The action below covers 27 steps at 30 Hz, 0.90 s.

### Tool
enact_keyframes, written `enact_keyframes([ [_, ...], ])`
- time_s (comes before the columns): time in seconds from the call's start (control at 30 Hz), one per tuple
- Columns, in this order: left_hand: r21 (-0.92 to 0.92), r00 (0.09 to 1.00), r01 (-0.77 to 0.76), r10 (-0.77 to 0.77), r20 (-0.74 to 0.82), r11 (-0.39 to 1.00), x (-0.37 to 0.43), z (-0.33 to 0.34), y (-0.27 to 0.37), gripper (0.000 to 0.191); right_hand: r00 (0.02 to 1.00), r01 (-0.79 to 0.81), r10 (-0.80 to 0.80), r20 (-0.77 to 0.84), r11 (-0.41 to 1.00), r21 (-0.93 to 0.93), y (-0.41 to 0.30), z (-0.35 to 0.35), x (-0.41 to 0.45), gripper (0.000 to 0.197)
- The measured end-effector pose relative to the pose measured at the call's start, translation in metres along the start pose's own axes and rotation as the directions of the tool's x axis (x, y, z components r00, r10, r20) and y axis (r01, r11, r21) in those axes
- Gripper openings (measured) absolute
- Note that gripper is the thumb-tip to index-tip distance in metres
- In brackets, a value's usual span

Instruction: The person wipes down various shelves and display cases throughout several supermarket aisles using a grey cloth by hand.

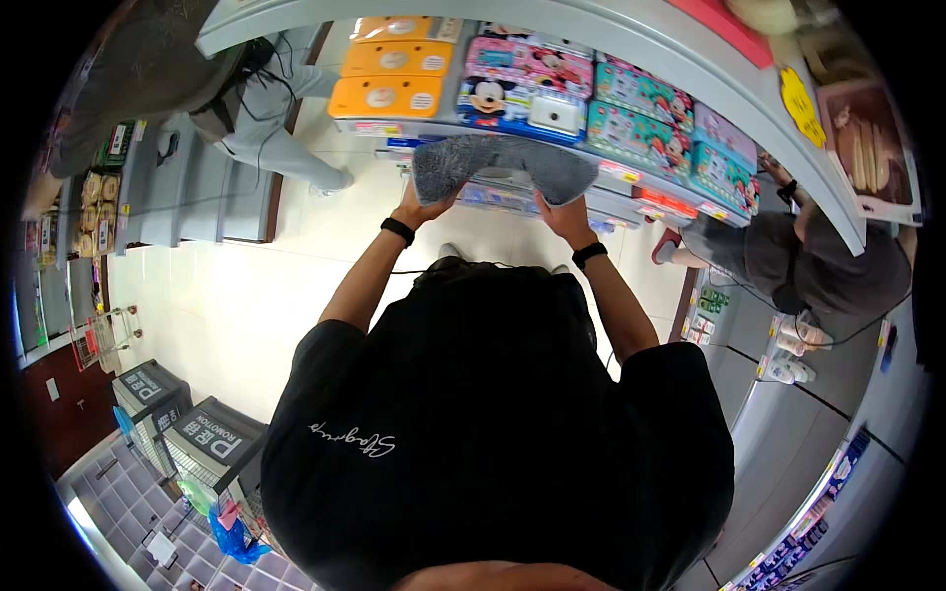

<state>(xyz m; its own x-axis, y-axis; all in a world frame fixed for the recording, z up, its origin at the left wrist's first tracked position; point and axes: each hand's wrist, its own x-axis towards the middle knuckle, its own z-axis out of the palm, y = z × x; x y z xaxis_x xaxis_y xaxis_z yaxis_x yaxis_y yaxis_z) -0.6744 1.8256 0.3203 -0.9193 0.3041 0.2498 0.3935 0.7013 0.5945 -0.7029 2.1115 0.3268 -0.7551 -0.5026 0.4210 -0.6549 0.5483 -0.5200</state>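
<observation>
A grey plush U-shaped neck pillow (pixel 502 154) is held up in front of a store shelf, its two ends pointing toward me. My left hand (pixel 425 203) grips the end on the left from below, and my right hand (pixel 563 214) grips the end on the right. Beyond the pillow, the shelf holds orange boxes (pixel 386 94), a blue Mickey Mouse box (pixel 484 103), a pink Minnie Mouse box (pixel 554 70) and teal boxes (pixel 637 131). Both wrists wear black bands. The fingers are partly hidden by the plush.
An upper shelf edge (pixel 591 29) curves overhead. One person (pixel 273 133) stands at the left by grey shelves, another (pixel 783 251) at the right. Promotion bins (pixel 214 436) and a shopping cart (pixel 103 340) are at the lower left. Bottles (pixel 791 369) stand on a shelf at right.
</observation>
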Motion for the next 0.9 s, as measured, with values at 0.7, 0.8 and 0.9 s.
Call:
enact_keyframes([
  [0.7, 0.036, 0.935, 0.176, -0.156, -0.318, 0.984, -0.067, -0.047, -0.089, 0.033, 0.968, 0.185, -0.170, 0.184, 0.980, -0.067, -0.067, 0.089, 0.078, 0.040],
  [0.8, 0.074, 0.978, 0.051, -0.035, -0.205, 0.996, -0.054, 0.004, -0.086, 0.045, 0.967, 0.174, -0.147, 0.208, 0.977, -0.121, -0.019, 0.053, 0.039, 0.039],
  [0.9, -0.077, 0.986, -0.054, 0.041, -0.160, 0.996, -0.031, 0.018, -0.030, 0.047, 0.943, 0.311, -0.266, 0.200, 0.921, -0.237, 0.015, 0.013, 0.003, 0.037],
])
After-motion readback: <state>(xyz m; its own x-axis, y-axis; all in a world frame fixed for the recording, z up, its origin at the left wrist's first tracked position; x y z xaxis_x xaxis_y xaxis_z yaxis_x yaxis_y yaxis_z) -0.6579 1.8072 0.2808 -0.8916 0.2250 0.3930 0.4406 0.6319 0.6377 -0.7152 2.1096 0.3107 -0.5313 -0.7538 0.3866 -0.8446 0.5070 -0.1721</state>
